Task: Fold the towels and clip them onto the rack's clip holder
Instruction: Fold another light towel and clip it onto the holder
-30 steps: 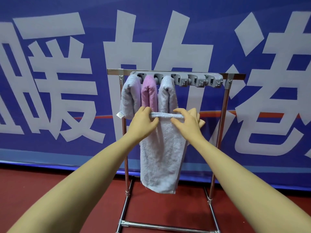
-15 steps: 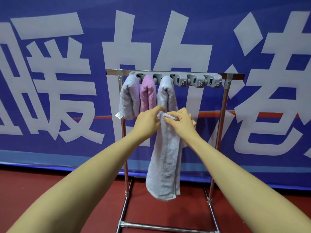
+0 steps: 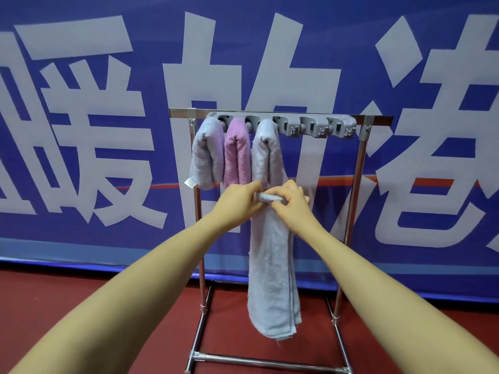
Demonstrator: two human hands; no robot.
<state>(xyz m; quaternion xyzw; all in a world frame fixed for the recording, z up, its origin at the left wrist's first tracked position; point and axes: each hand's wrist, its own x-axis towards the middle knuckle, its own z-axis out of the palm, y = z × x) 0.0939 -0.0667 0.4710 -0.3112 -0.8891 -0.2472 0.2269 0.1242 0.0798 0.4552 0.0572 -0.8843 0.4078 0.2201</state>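
Slipping is the main risk here: the grey towel (image 3: 272, 265) hangs long and heavy below a small bunched grip, so if either hand loosens during the next fold or the lift, the layers could slide apart and the narrow fold would open again. A bulky, uneven top edge may also fail to seat in one of the free clips on the grey clip holder (image 3: 310, 125), and a half-caught towel could drop to the red floor (image 3: 108, 319). Pushing hard at the holder might rock the light metal rack (image 3: 359, 184).

The left hand (image 3: 237, 199) and right hand (image 3: 290, 201) are close together, nearly touching, each with fingers curled round the gathered top of the towel between them. The cloth hangs straight down from that grip, in front of the rack and clear of the floor.

Above and just beyond the hands, three folded towels are already clipped at the left end of the holder: a lavender one (image 3: 206, 155), a pink one (image 3: 237, 155) and another grey one (image 3: 263, 155). The clips to the right look free.
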